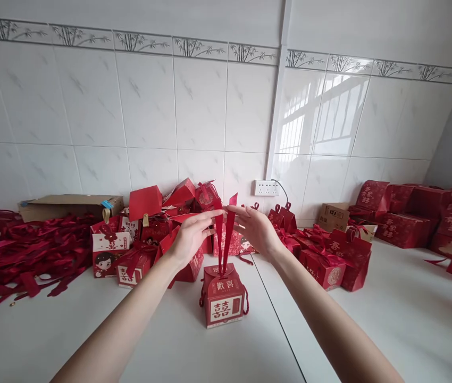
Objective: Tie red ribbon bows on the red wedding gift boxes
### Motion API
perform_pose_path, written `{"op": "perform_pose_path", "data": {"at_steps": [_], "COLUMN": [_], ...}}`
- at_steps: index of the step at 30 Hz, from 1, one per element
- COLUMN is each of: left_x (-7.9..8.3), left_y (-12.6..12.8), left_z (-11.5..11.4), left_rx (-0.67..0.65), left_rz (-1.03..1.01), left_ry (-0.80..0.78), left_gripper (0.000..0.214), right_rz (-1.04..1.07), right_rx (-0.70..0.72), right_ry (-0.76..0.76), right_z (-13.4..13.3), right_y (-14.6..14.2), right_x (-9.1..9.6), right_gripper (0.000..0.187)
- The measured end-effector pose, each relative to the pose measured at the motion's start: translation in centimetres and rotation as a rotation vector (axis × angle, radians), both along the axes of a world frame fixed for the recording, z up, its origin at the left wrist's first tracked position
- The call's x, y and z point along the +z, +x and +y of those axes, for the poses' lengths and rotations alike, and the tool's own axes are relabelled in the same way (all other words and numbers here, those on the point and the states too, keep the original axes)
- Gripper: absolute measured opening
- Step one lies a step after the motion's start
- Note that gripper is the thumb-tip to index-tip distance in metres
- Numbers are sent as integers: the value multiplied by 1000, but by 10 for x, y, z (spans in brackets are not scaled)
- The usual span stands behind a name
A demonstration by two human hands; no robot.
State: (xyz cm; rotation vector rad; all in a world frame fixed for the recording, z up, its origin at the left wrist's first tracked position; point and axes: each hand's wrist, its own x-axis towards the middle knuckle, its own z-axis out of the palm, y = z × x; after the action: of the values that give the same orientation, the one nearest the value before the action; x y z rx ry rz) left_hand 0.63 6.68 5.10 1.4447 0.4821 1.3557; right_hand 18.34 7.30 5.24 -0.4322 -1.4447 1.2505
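Note:
A small red gift box (225, 306) with white panels and gold-white characters stands upright on the white table in front of me. From its top rise the two tails of a red ribbon (228, 239), pulled straight up. My left hand (192, 234) pinches the left tail near its upper end. The other tail is held between the fingers of my right hand (258, 226), at about the same height. Dark red cords hang at both sides of the box.
Loose red ribbons (38, 247) lie heaped at the left, before a cardboard box (72, 206). Several red gift boxes (110, 252) crowd the back; more red boxes (405, 223) are stacked at right. A wall socket (266, 188) is behind. Other people's hands show at both edges.

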Motion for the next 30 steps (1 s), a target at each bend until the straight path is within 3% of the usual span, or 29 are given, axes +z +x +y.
{"op": "perform_pose_path", "data": {"at_steps": [6, 10, 13, 16, 19, 22, 25, 30], "left_x": [-2, -1, -6, -25, -58, -88, -101, -98], "left_y": [-2, -28, -58, -68, -54, -35, -29, -35], "left_z": [-8, -12, -9, -6, -8, -12, -11, -4], "left_rx": [-4, 127, 314, 415, 332, 249, 181, -24], "left_rz": [-33, -72, 105, 422, 606, 750, 753, 636], "left_ry": [-18, -79, -155, -161, -204, -231, -271, -375], "left_gripper": [28, 18, 33, 34, 29, 30, 34, 37], "right_rz": [-16, -67, -206, -437, -799, -1016, -937, -742], "right_rx": [14, -104, -116, -144, -176, -210, -180, 27], "right_ry": [11, -30, -124, -223, -287, -221, -192, -328], "right_z": [-4, -10, -13, -13, -12, -12, -12, -3], "right_y": [-7, 25, 61, 72, 55, 34, 27, 36], "right_x": [5, 3, -1, -18, -47, -73, -84, -89], "right_gripper": [33, 32, 43, 48, 47, 43, 39, 36]}}
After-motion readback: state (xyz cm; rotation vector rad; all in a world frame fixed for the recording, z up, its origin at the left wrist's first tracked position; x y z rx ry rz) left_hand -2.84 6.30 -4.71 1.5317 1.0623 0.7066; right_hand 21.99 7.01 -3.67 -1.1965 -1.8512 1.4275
